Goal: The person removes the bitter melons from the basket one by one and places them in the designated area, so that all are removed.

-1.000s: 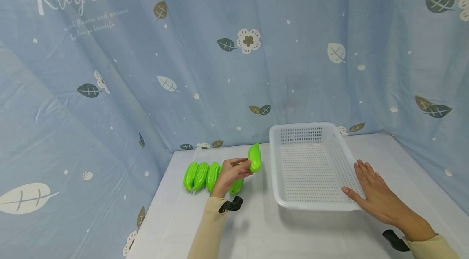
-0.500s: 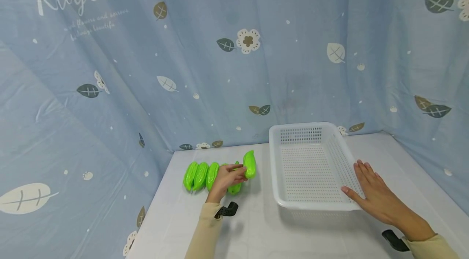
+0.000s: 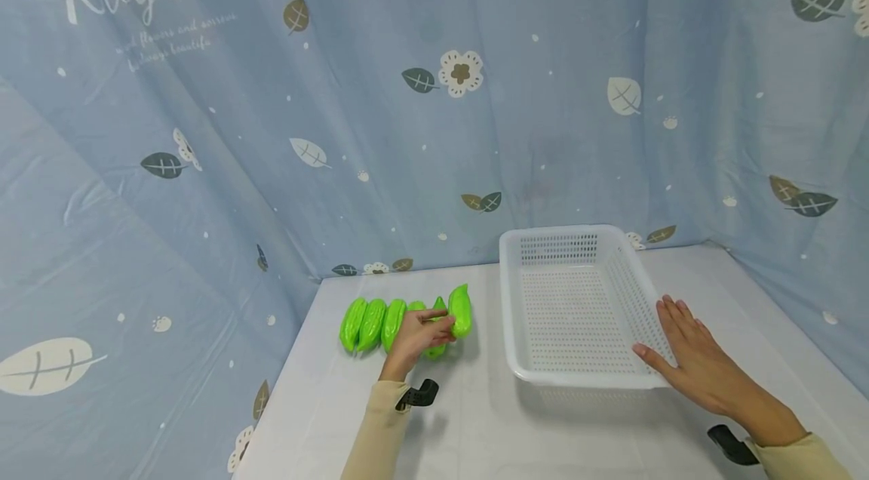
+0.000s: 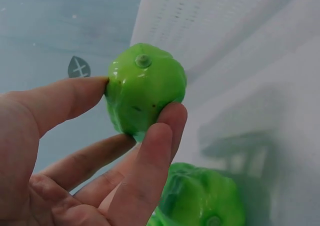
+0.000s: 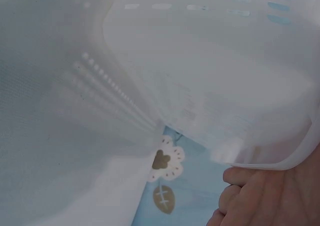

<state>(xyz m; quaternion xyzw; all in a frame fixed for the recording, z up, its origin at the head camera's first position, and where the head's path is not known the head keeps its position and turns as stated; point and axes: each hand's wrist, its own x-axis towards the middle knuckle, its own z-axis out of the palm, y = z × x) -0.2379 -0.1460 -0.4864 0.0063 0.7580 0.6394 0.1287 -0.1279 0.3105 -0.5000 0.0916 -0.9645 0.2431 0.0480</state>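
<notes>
My left hand [image 3: 411, 338] pinches a green, ribbed bitter melon [image 3: 461, 310] between thumb and fingertips at the right end of a row of similar melons [image 3: 371, 325]. The held melon's tip points away from me. In the left wrist view, its stubby end [image 4: 142, 61] faces the camera, and another melon [image 4: 205, 198] lies below. The left hand partly hides the row's right part. My right hand [image 3: 706, 370] rests on the right rim of a white perforated basket [image 3: 508, 314], fingers straight, thumb over the edge. Nothing lies in the basket.
The white table [image 3: 468, 427] carries the basket on the right and the melon row on the left. Behind it hangs a blue curtain [image 3: 543, 125] with leaf and flower prints. More curtain borders both sides.
My left hand has moved down and slightly left with the bitter melon, bringing it close beside the row. The right hand and basket have stayed in place.
</notes>
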